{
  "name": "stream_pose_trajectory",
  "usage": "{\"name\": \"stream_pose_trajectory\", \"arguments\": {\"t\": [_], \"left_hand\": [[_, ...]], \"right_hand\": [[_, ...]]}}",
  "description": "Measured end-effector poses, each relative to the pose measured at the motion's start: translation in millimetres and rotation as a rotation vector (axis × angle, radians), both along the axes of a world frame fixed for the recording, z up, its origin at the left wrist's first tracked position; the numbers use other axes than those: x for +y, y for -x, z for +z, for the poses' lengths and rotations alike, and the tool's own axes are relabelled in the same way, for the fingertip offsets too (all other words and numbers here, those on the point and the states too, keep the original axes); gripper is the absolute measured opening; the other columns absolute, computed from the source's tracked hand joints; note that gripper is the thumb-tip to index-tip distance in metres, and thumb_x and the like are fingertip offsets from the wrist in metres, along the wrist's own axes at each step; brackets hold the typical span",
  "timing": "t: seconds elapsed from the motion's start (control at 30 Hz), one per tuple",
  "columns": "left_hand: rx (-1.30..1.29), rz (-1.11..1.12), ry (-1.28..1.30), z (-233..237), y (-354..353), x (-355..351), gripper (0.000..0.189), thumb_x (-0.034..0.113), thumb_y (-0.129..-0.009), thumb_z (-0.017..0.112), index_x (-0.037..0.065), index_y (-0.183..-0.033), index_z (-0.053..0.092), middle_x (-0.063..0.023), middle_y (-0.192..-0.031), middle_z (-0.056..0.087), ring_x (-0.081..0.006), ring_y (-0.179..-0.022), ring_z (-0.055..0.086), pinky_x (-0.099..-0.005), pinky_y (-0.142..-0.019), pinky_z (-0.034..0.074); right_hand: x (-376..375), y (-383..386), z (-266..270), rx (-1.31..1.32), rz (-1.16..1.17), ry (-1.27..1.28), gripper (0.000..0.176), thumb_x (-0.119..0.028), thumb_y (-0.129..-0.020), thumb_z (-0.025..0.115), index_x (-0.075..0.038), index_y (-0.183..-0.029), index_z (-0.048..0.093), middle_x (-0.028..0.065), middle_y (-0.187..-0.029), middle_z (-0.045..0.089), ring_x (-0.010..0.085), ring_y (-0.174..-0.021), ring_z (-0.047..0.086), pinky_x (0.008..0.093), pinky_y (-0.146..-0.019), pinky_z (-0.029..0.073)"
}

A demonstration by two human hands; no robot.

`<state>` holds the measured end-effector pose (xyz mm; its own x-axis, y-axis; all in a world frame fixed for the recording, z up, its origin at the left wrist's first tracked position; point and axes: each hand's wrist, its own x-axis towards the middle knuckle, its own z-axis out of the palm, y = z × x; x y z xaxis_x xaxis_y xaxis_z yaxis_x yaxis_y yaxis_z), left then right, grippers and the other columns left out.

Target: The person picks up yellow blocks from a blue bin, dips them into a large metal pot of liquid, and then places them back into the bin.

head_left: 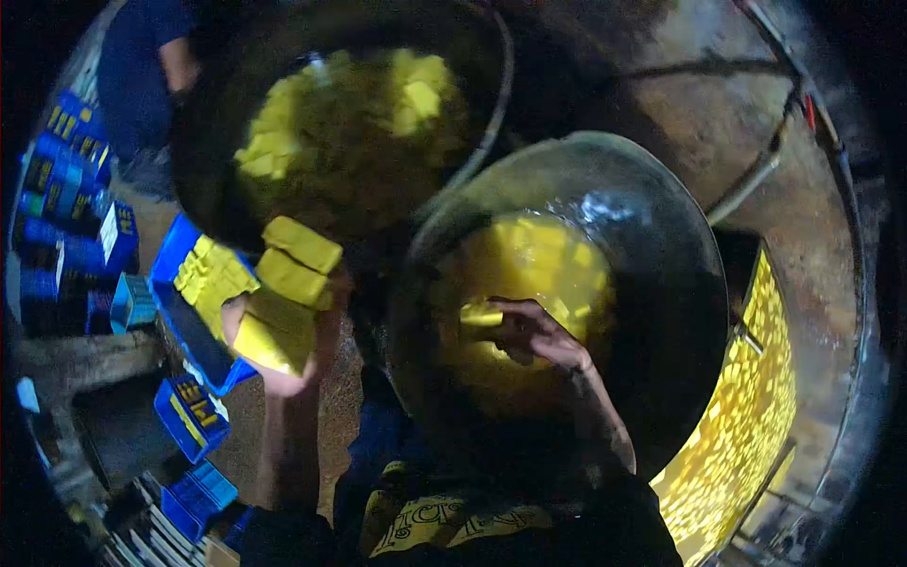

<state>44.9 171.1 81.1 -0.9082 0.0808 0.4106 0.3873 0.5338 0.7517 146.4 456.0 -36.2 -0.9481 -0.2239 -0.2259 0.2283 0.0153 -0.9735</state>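
My left hand (285,380) is wrapped round several yellow tofu blocks (282,283) stacked along the palm and wrist, left of the woks. Beneath it is a blue crate (173,248) with rows of tofu (210,276) in its far part. My right hand (543,338) reaches over the near wok (673,203), its fingers closed on a single tofu block (482,317). More tofu (553,250) lies in the yellowish liquid of that wok. Part of the held stack is hidden by my left fingers.
A second large wok (499,85) with tofu in it stands at the far side. At the right is a vat (777,326) full of small yellow pieces. Stacked blue crates (61,180) line the left, near another person's arm (178,64). Pipes (756,180) run at the right.
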Motion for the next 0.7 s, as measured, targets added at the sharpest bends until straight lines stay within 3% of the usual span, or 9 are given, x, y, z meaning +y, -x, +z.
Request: {"name": "stream_pose_trajectory", "arguments": {"t": [0.1,0.17,0.27,0.37,0.43,0.5,0.57,0.63,0.7], "left_hand": [[-0.168,0.004,-0.729,-11.1,3.7,-71.6,0.039,0.028,-0.077,0.052,0.003,-0.108,0.050,-0.0140,-0.093,0.061,-0.0252,-0.079,0.061,-0.0371,-0.072,0.051],[-0.323,-0.133,-1.453,-29.9,11.9,-112.9,0.041,0.029,-0.077,0.049,0.003,-0.110,0.049,-0.0142,-0.096,0.060,-0.0256,-0.083,0.060,-0.0371,-0.074,0.050],[-0.396,-0.364,-1.866,-75.8,32.9,-161.5,0.045,0.032,-0.078,0.046,0.004,-0.113,0.048,-0.0145,-0.102,0.058,-0.0263,-0.089,0.057,-0.0370,-0.076,0.048],[-0.617,-0.031,-1.611,-93.7,39.3,-192.1,0.049,0.033,-0.078,0.043,0.004,-0.117,0.046,-0.0146,-0.104,0.056,-0.0260,-0.093,0.056,-0.0359,-0.081,0.046],[-0.607,-0.095,-1.772,-100.2,38.0,-205.5,0.049,0.033,-0.077,0.044,0.004,-0.116,0.045,-0.0146,-0.105,0.055,-0.0253,-0.093,0.056,-0.0364,-0.083,0.046],[-0.656,-0.104,-1.908,-115.5,44.8,-227.8,0.050,0.034,-0.076,0.045,0.004,-0.117,0.043,-0.0132,-0.103,0.054,-0.0253,-0.091,0.056,-0.0375,-0.084,0.045],[-0.688,-0.040,-1.922,-126.1,50.0,-249.9,0.050,0.035,-0.076,0.047,0.006,-0.116,0.043,-0.0119,-0.100,0.053,-0.0251,-0.088,0.056,-0.0383,-0.081,0.046],[-0.704,0.006,-1.939,-140.1,52.2,-268.5,0.048,0.035,-0.076,0.048,0.008,-0.115,0.043,-0.0114,-0.098,0.053,-0.0242,-0.087,0.056,-0.0380,-0.077,0.048],[-0.785,0.065,-1.976,-152.0,54.9,-281.7,0.042,0.031,-0.076,0.049,0.009,-0.112,0.044,-0.0109,-0.098,0.054,-0.0233,-0.085,0.056,-0.0368,-0.074,0.049]], "right_hand": [[-77.0,46.2,99.1,0.144,0.257,-0.107,0.046,-0.004,-0.071,0.071,-0.003,-0.113,0.054,0.0049,-0.087,0.063,0.0109,-0.077,0.059,0.0246,-0.073,0.047],[-135.5,69.8,129.6,0.309,0.221,-0.060,0.035,-0.003,-0.066,0.074,-0.003,-0.096,0.059,0.0045,-0.088,0.063,0.0089,-0.083,0.057,0.0223,-0.074,0.046],[-221.8,106.3,147.4,0.381,0.284,-0.063,0.031,-0.003,-0.063,0.075,-0.002,-0.090,0.059,0.0035,-0.082,0.062,0.0081,-0.077,0.056,0.0229,-0.070,0.045],[-303.8,135.9,146.1,0.244,0.332,-0.272,0.031,-0.010,-0.062,0.076,-0.002,-0.089,0.061,0.0044,-0.080,0.062,0.0097,-0.075,0.056,0.0247,-0.069,0.045],[-346.8,154.5,121.9,0.302,0.373,-0.502,0.029,-0.016,-0.066,0.073,-0.002,-0.089,0.062,0.0050,-0.080,0.062,0.0115,-0.076,0.057,0.0272,-0.070,0.045],[-378.4,169.5,96.8,0.268,0.383,-0.475,0.029,-0.019,-0.071,0.070,-0.003,-0.093,0.059,0.0071,-0.085,0.061,0.0136,-0.080,0.056,0.0288,-0.071,0.045],[-401.8,182.6,90.1,0.158,0.403,-0.194,0.032,-0.018,-0.075,0.066,-0.001,-0.099,0.055,0.0090,-0.089,0.057,0.0152,-0.086,0.055,0.0289,-0.075,0.044],[-432.4,181.9,85.5,-0.104,0.410,-0.289,0.039,-0.019,-0.076,0.066,0.000,-0.106,0.050,0.0099,-0.095,0.053,0.0167,-0.091,0.053,0.0296,-0.081,0.043],[-453.1,184.3,64.8,0.184,0.377,-0.473,0.049,-0.029,-0.072,0.069,-0.003,-0.108,0.049,0.0176,-0.107,0.050,0.0298,-0.097,0.053,0.0383,-0.084,0.042]]}}
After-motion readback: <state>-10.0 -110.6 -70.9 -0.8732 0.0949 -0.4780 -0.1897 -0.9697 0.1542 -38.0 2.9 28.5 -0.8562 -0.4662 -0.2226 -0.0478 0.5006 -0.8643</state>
